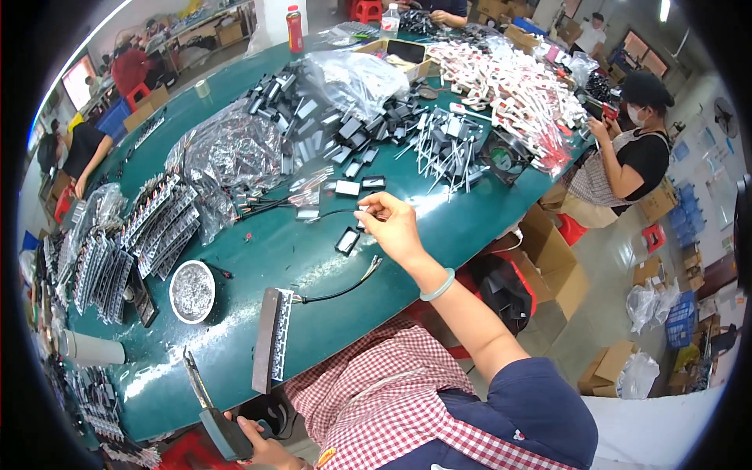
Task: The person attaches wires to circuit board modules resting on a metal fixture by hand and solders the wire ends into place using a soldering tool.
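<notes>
My left hand (265,448) is closed around the handle of a dark green soldering gun (222,432) at the table's front edge. Its long metal nose (196,380) points up and away over the tabletop. Over the middle of the table, my right hand (394,227) pinches a black cable (338,211) near a small pale piece, partly hidden by the fingers. A small open black case (347,240) lies just left of that hand. Closer to me, a brown bar (267,341) carries a row of small metal connectors (283,333), with another black cable (333,297) running from it.
A white bowl (175,294) of silvery bits stands on the left, beside stacked connector strips (160,227). Farther back are piles of black cases (356,129), white-and-red parts (501,78) and plastic bags (235,145). A masked co-worker (638,149) is at the right edge.
</notes>
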Demonstrator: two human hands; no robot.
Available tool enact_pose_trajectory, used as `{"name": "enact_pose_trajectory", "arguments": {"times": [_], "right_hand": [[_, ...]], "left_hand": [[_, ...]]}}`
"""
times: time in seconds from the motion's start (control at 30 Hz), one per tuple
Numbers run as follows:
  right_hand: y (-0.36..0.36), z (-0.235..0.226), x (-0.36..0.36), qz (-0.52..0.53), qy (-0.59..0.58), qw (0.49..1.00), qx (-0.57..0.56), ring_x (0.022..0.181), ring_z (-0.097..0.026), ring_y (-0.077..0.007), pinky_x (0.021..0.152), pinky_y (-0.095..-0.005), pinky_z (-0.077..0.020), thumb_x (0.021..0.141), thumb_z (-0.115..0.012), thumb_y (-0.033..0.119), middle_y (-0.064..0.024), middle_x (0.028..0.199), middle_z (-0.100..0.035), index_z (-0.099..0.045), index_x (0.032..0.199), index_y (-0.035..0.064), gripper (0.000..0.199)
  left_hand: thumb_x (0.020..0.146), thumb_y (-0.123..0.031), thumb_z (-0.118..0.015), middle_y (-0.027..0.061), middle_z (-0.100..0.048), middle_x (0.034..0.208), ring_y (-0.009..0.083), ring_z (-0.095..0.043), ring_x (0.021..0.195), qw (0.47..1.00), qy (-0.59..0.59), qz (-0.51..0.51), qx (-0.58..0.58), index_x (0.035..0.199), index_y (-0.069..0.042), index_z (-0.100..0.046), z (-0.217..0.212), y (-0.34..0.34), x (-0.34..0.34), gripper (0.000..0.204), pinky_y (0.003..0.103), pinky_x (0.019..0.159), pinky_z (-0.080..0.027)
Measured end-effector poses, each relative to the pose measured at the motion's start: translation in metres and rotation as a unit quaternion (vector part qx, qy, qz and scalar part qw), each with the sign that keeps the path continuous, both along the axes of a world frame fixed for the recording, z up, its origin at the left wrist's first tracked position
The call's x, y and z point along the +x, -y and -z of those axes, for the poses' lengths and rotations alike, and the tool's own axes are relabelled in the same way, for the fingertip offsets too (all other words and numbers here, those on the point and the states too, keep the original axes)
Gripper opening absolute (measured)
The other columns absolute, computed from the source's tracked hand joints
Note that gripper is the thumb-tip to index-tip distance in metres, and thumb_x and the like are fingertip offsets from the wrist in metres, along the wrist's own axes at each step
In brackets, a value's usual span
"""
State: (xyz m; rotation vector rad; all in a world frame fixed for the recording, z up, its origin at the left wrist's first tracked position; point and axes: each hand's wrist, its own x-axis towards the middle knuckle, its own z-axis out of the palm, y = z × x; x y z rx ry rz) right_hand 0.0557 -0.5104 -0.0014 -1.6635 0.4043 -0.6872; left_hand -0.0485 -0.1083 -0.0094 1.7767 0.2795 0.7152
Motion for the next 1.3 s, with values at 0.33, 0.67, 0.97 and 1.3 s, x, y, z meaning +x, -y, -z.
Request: {"name": "enact_pose_trajectory", "arguments": {"times": [0.33,0.67,0.97,1.3], "right_hand": [[-0.009,-0.031,-0.022,0.004,0.139,0.957,0.255,0.065,-0.062,-0.0081,0.061,-0.0212,-0.0484,0.083,-0.077,0.006,-0.0014,0.079,-0.068,-0.070,0.092,0.0025,0.012],[0.002,-0.077,-0.036,-0.157,0.259,0.881,0.363,0.067,-0.060,-0.0086,0.062,-0.0201,-0.0488,0.083,-0.075,-0.002,-0.0040,0.082,-0.068,-0.070,0.095,0.0007,0.013],[0.006,-0.101,-0.039,-0.130,0.284,0.898,0.311,0.083,-0.065,-0.0115,0.078,-0.0230,-0.0526,0.081,-0.073,-0.009,-0.0036,0.089,-0.069,-0.071,0.093,0.0014,0.016],[-0.006,-0.084,-0.041,-0.164,0.105,0.938,0.286,0.080,-0.072,-0.0240,0.071,-0.0367,-0.0620,0.083,-0.074,-0.002,-0.0161,0.095,-0.071,-0.063,0.096,-0.0021,0.016]], "left_hand": [[0.091,-0.005,-0.066,0.0026,-0.054,0.067,0.0100,-0.045,0.055,0.999,0.026,0.029,-0.018,0.109,0.007,-0.065,0.001,0.007,-0.013,0.022,0.023,0.050,-0.036],[0.089,-0.006,-0.069,0.0037,-0.058,0.070,0.0119,-0.050,0.055,0.993,0.024,0.064,-0.096,0.104,0.008,-0.067,-0.008,0.014,-0.007,0.021,0.024,0.050,-0.041],[0.089,-0.006,-0.068,0.0037,-0.057,0.067,0.0114,-0.050,0.053,0.988,0.049,0.083,-0.123,0.104,0.007,-0.066,-0.021,0.024,0.001,0.020,0.024,0.049,-0.040],[0.093,-0.005,-0.062,0.0012,-0.050,0.069,0.0080,-0.040,0.056,0.997,0.014,0.054,-0.062,0.115,0.008,-0.064,0.008,0.010,-0.007,0.026,0.023,0.050,-0.032]]}}
